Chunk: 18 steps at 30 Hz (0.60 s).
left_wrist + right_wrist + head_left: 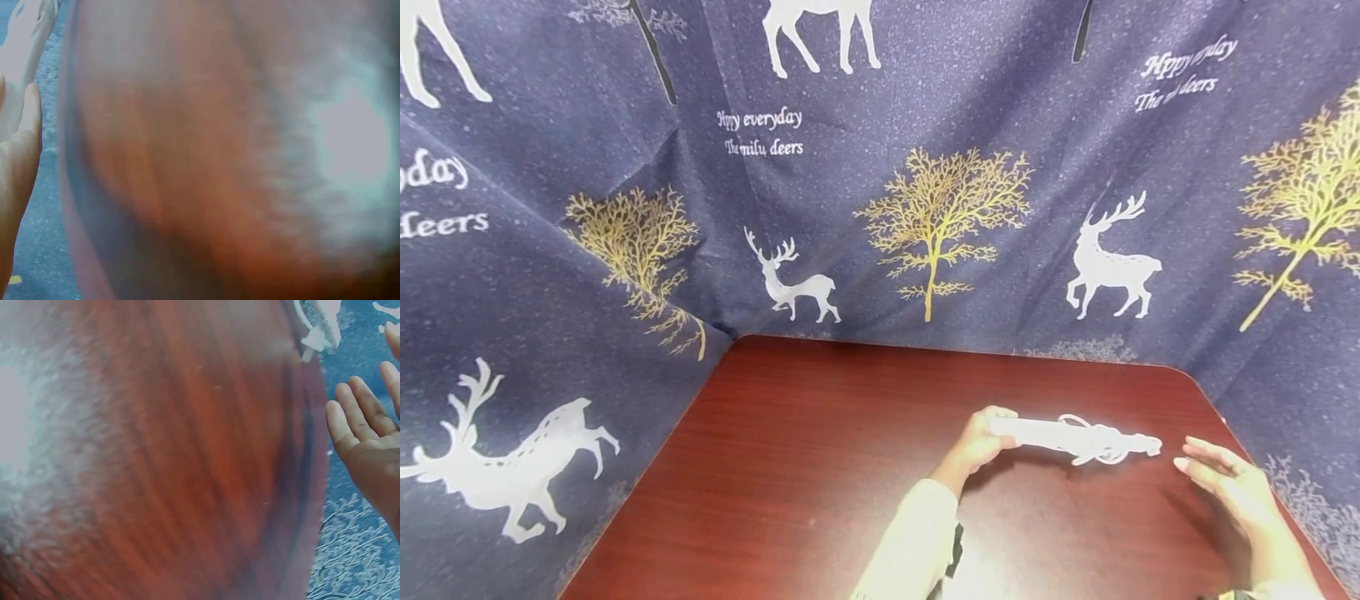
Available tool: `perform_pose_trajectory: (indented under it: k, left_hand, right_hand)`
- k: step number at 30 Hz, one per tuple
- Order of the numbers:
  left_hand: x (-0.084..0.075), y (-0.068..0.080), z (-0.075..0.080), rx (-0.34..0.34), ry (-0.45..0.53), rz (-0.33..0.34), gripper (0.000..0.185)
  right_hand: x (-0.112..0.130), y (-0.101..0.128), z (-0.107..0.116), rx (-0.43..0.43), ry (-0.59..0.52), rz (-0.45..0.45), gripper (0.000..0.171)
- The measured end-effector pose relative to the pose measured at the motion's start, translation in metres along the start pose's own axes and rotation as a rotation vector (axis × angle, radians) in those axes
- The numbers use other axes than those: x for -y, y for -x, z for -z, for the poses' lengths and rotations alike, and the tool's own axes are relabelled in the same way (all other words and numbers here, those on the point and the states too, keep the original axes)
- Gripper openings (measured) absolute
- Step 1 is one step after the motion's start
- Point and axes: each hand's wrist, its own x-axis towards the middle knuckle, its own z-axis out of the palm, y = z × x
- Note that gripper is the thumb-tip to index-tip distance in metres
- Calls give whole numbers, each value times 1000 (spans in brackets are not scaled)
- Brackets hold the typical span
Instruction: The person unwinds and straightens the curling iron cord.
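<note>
While the left hand (pixel 987 437) clamps the long, white, plastic-looking bar (pixel 1045 434), steady it; past it, the right hand (pixel 1238 490) holds fingers apart.

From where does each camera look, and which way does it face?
Head: on the head, facing forward and down at table, cloth and white bundle; left hand, right hand and sleeves show.
Left wrist: on that wrist, facing the table; left hand at left edge.
Right wrist: on that wrist, facing the table; right hand at right edge.
Both wrist views share table and white bundle.
</note>
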Motion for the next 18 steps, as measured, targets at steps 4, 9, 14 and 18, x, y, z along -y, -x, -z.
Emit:
perform_pose_trajectory:
  k: [4, 9, 14, 18]
  left_hand:
    - [-12, -1, 1, 16, -32, -37, 41]
    - [-25, -4, 4, 57, 59, -108, 42]
    - [-34, -5, 8, 82, 136, -142, 43]
    - [-36, -5, 9, 93, 147, -140, 43]
  right_hand:
    - [14, -1, -3, 0, 125, 8, 42]
    - [38, 0, -11, 31, 0, 58, 46]
    - [55, 1, -14, 30, -51, 125, 49]
    - [58, 2, -13, 20, -43, 129, 50]
